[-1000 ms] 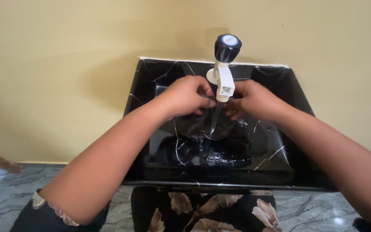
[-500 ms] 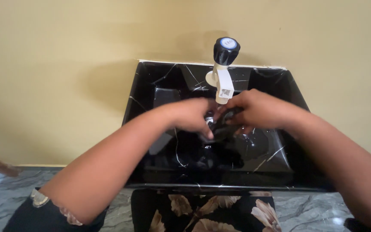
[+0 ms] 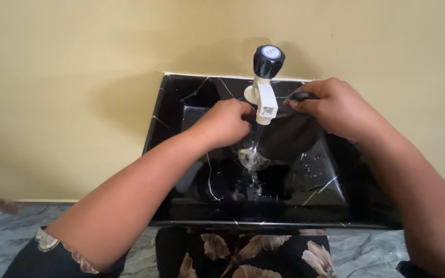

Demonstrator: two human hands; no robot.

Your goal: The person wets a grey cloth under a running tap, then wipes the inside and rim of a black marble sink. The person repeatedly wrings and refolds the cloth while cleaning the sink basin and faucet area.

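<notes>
Glossy black marble-veined sink (image 3: 181,98), white plastic tap (image 3: 264,100) with round dark knob and small square label. Dark wet cloth (image 3: 289,134) stretched under the stream, pinched by right hand (image 3: 330,105), gripped by curled left hand (image 3: 227,121).

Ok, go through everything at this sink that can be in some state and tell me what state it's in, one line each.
Tap: running, a thin stream falls to the basin.
Black sink: wet, water splashing at the bottom.
Dark cloth: held up, hanging beside the stream.
Left hand: closed on the cloth's left edge.
Right hand: pinching the cloth's upper edge, raised near the sink's back rim.
</notes>
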